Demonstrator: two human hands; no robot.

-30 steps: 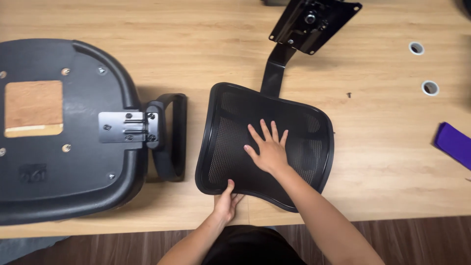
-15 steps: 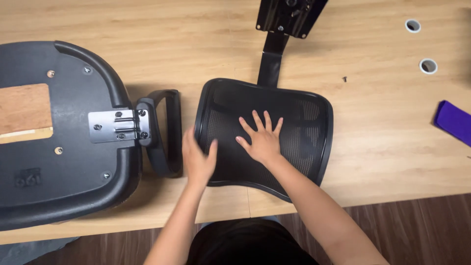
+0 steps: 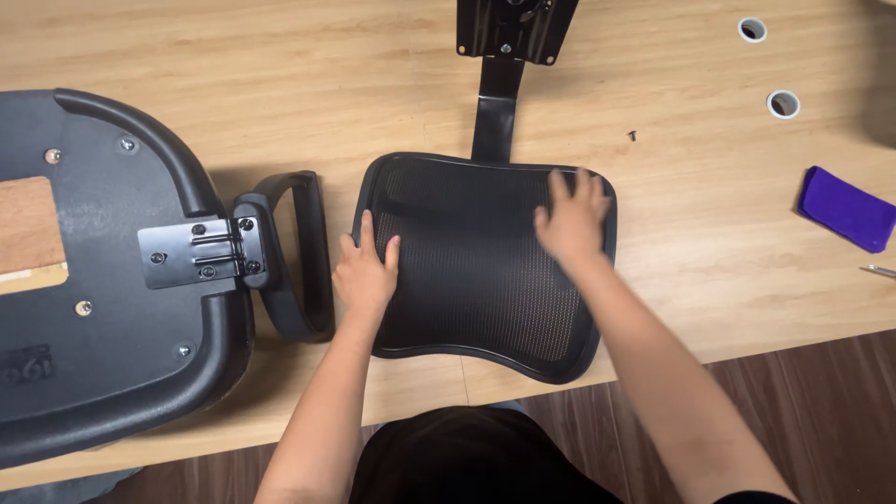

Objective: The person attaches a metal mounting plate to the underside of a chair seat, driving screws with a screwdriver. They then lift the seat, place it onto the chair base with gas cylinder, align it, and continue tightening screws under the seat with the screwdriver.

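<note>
Head view shows the black mesh chair backrest lying flat on the wooden surface. Left hand presses its left edge, right hand lies spread open on top, neither gripping. It looks light, the mesh springy; the stiff rim seems best for holding.

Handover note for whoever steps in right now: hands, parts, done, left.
Left hand: flat on the left edge of the mesh chair back, gripping nothing.
Right hand: flat near its upper right corner, blurred.
The back lies flat on the wooden table; its black bracket arm points away, to a mounting plate.
Seat pan, underside up, at left with an armrest on it.
Done: armrest fitted on the seat.
Left: back and seat lie apart, unjoined. A loose screw lies to the right.
</note>
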